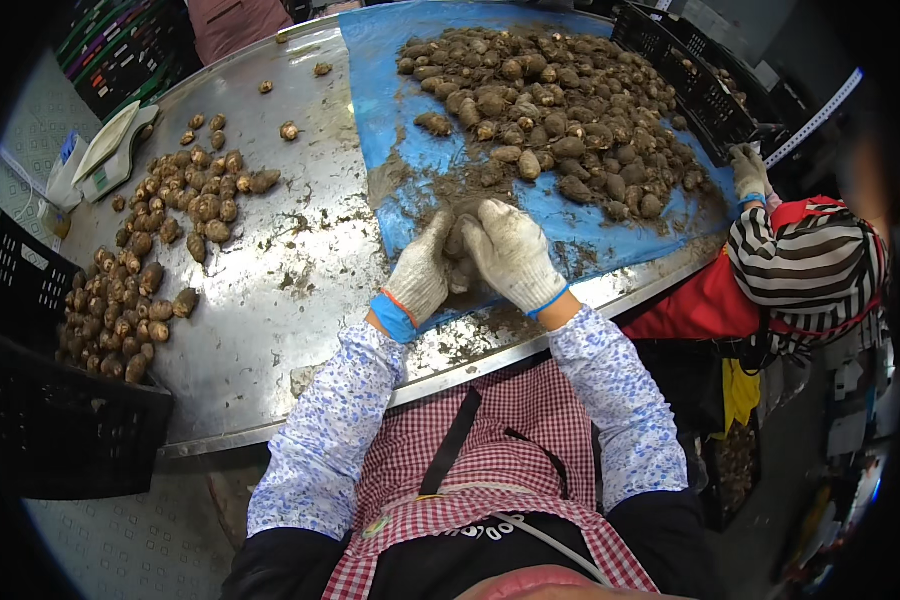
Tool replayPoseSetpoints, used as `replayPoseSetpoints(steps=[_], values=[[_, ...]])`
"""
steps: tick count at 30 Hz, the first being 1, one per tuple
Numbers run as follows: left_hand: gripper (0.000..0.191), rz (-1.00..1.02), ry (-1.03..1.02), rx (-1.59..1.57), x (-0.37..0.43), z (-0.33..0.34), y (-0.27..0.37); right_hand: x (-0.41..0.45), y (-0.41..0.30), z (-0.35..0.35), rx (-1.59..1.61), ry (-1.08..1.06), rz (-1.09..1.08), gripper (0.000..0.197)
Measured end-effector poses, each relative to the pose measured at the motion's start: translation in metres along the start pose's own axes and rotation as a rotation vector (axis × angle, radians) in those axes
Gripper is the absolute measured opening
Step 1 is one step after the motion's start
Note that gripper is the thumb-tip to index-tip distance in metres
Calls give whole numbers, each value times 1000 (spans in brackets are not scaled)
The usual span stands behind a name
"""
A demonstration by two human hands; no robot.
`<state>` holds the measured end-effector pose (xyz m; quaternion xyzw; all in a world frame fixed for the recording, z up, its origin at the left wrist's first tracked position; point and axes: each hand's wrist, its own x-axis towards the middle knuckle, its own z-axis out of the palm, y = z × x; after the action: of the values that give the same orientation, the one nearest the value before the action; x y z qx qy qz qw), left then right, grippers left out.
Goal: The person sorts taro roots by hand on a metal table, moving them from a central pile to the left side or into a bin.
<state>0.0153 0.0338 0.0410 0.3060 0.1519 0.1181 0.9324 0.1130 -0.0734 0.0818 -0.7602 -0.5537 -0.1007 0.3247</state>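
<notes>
Both of my hands, in white knit gloves, meet over the near edge of a blue plastic sheet. My left hand and my right hand close around at least one taro corm, largely hidden between the gloves. Beyond them a big heap of soil-covered taro corms covers much of the sheet, with loose dirt at its near side. Cleaner taro corms are gathered on bare metal to the left.
The metal table carries scattered soil and a few stray corms. A black crate at its left edge has corms at its mouth. A scale stands at the left; black crates line the far right. A co-worker's gloved hand is at right.
</notes>
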Motion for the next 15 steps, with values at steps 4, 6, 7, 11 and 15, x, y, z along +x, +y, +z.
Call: replayPoseSetpoints(steps=[4,6,7,11,15], values=[[43,321,-69,300,-7,10,-3,-2,7,24,862,-13,493,30],[51,575,-18,599,-7,7,2,-15,14,43,353,177,263,33],[56,699,28,740,-6,9,3,-21,19,47,89,197,140,36],[67,436,81,373,3,-22,11,-2,-33,12,1005,-113,713,38],[57,250,240,227,-1,-5,12,-3,-9,15,97,-336,430,39]])
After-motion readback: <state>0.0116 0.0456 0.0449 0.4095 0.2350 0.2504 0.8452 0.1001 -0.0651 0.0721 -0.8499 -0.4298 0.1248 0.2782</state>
